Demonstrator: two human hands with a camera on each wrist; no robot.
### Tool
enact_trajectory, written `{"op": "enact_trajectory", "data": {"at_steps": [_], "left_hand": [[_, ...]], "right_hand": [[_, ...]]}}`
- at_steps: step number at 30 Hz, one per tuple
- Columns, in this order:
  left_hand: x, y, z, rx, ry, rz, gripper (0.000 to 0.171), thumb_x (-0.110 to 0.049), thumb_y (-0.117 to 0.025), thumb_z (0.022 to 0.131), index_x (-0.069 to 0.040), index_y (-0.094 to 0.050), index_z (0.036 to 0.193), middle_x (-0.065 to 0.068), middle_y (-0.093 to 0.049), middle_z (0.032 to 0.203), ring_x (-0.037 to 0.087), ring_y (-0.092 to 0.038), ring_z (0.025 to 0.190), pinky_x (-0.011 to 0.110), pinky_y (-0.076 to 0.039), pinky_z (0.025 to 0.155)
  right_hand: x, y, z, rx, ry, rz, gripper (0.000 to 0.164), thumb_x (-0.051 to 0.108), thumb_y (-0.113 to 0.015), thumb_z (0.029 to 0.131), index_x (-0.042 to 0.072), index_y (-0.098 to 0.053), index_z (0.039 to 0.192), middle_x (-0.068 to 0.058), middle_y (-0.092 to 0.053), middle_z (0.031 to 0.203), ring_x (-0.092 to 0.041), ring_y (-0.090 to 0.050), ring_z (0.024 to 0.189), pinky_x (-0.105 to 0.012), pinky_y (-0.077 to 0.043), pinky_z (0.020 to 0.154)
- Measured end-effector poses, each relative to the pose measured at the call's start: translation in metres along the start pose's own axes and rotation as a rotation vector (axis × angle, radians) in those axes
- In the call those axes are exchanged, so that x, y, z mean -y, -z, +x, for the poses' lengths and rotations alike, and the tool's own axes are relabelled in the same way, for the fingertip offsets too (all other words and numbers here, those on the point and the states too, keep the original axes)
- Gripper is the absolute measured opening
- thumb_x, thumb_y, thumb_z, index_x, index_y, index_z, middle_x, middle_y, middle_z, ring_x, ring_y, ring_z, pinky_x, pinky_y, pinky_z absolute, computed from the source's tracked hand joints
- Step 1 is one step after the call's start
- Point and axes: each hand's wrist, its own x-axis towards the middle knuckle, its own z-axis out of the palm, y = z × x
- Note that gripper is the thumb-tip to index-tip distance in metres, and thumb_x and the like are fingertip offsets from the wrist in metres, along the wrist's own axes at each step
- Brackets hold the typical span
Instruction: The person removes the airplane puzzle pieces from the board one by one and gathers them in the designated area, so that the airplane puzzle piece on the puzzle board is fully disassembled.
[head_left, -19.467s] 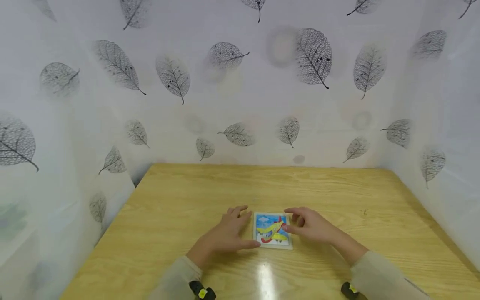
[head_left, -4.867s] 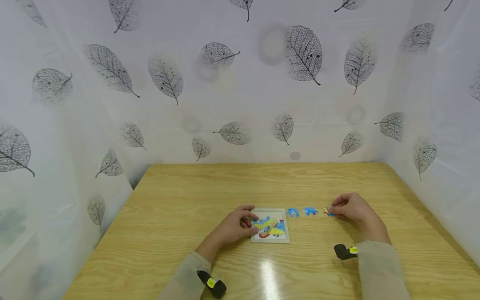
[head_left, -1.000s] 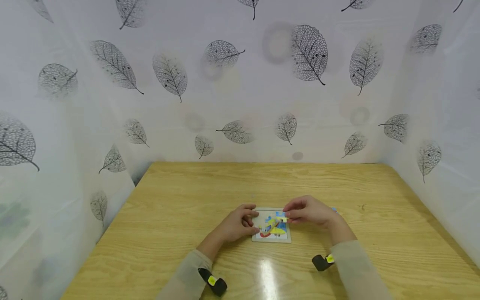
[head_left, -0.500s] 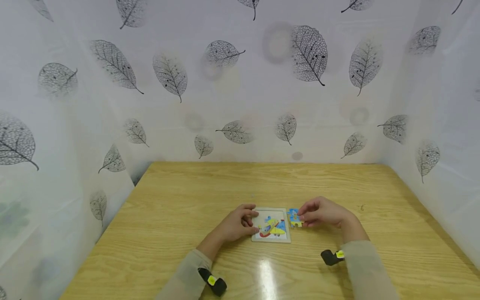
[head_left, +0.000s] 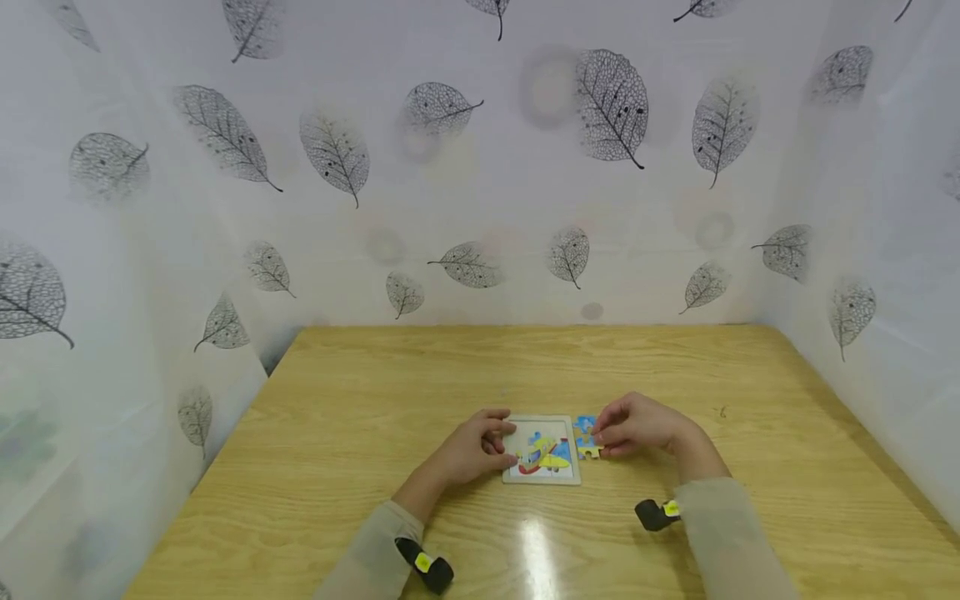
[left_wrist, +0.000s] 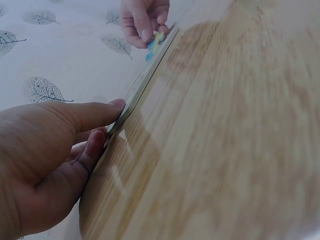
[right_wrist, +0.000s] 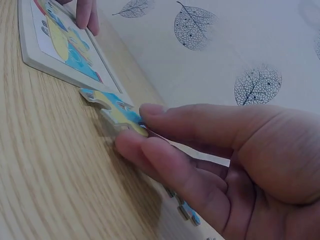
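A square airplane puzzle board (head_left: 542, 478) lies flat on the table, its pale backing bare along the top and part of the picture in place below. My left hand (head_left: 470, 450) holds the board's left edge with thumb and fingers. Just right of the board, my right hand (head_left: 643, 427) pinches a blue-and-yellow puzzle piece (right_wrist: 120, 111) between thumb and fingertips. The piece is tilted, close to the board's right rim. Behind it in the head view is a blue puzzle piece (head_left: 587, 423).
More loose blue puzzle pieces (right_wrist: 187, 211) lie on the table beyond my right hand, mostly hidden by it. The wooden table (head_left: 360, 375) ends at a leaf-patterned curtain (head_left: 480, 192) at the back and sides.
The picture was whole at first; its upper pieces later lay out to the right. Over the last second my right hand has shifted from over the board to just right of it, piece in fingers.
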Motion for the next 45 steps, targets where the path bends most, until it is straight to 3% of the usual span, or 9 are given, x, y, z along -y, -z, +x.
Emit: {"op": "enact_trajectory", "data": {"at_steps": [13, 22, 29, 38, 45], "left_hand": [[0.003, 0.0, 0.002, 0.001, 0.013, -0.001, 0.048, -0.023, -0.079, 0.087, -0.01, -0.064, 0.131, 0.0, -0.044, 0.153, 0.01, -0.055, 0.089, 0.021, -0.047, 0.079], [0.002, 0.0, 0.002, 0.002, 0.025, -0.001, 0.047, -0.024, -0.079, 0.087, -0.011, -0.065, 0.13, -0.001, -0.046, 0.151, 0.01, -0.055, 0.088, 0.021, -0.047, 0.078], [0.003, 0.0, 0.002, 0.004, 0.028, 0.003, 0.047, -0.025, -0.079, 0.087, -0.011, -0.065, 0.13, -0.001, -0.045, 0.152, 0.009, -0.055, 0.089, 0.021, -0.047, 0.079], [0.0, 0.001, 0.0, 0.004, 0.014, -0.012, 0.047, -0.024, -0.079, 0.087, -0.009, -0.065, 0.13, 0.001, -0.044, 0.153, 0.008, -0.055, 0.089, 0.02, -0.047, 0.079], [0.003, 0.001, 0.002, 0.004, 0.001, -0.015, 0.047, -0.025, -0.079, 0.087, -0.008, -0.065, 0.129, 0.002, -0.045, 0.152, 0.008, -0.056, 0.089, 0.02, -0.047, 0.078]], "right_hand": [[0.005, -0.005, 0.002, -0.005, 0.026, 0.012, 0.025, 0.01, -0.072, 0.091, -0.009, -0.068, 0.106, -0.011, -0.073, 0.097, -0.018, -0.072, 0.083, -0.035, -0.06, 0.077], [0.006, -0.015, 0.01, -0.007, 0.087, 0.032, 0.029, 0.009, -0.072, 0.091, -0.012, -0.066, 0.111, -0.011, -0.072, 0.098, -0.016, -0.071, 0.084, -0.032, -0.06, 0.078], [0.008, -0.026, 0.019, -0.02, 0.116, -0.008, 0.03, 0.014, -0.073, 0.092, -0.008, -0.068, 0.111, -0.011, -0.072, 0.099, -0.016, -0.071, 0.085, -0.032, -0.06, 0.077], [0.017, -0.044, 0.029, -0.022, 0.129, 0.024, 0.035, 0.02, -0.072, 0.093, -0.007, -0.067, 0.116, -0.015, -0.069, 0.105, -0.021, -0.072, 0.09, -0.034, -0.06, 0.081], [0.022, -0.058, 0.032, -0.006, 0.162, 0.015, 0.038, 0.016, -0.069, 0.095, -0.01, -0.063, 0.122, -0.016, -0.071, 0.103, -0.022, -0.073, 0.089, -0.036, -0.06, 0.08]]}}
